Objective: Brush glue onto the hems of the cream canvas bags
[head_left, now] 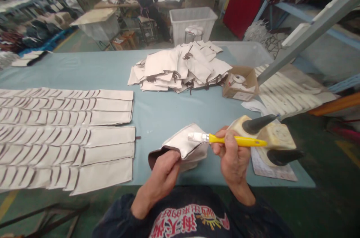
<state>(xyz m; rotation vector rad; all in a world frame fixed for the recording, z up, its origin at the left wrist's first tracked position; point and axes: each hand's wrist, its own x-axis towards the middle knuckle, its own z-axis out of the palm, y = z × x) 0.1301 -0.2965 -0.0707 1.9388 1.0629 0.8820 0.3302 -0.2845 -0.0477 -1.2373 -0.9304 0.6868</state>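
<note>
My left hand (pixel 164 172) is closed on a beige leather piece (pixel 182 144) with a dark brown underside, held just above the near edge of the blue table (pixel 157 110). My right hand (pixel 229 153) grips a yellow-handled brush (pixel 225 139), its white bristles resting on the top of the leather piece. Just right of my right hand stands a glue-crusted container (pixel 270 136) with two dark brush handles sticking out.
Rows of overlapped beige pieces (pixel 64 136) cover the table's left side. A loose pile of beige pieces (pixel 182 67) lies at the far middle, a small cardboard box (pixel 240 82) beside it. A white bin (pixel 192 22) and a person stand beyond the table.
</note>
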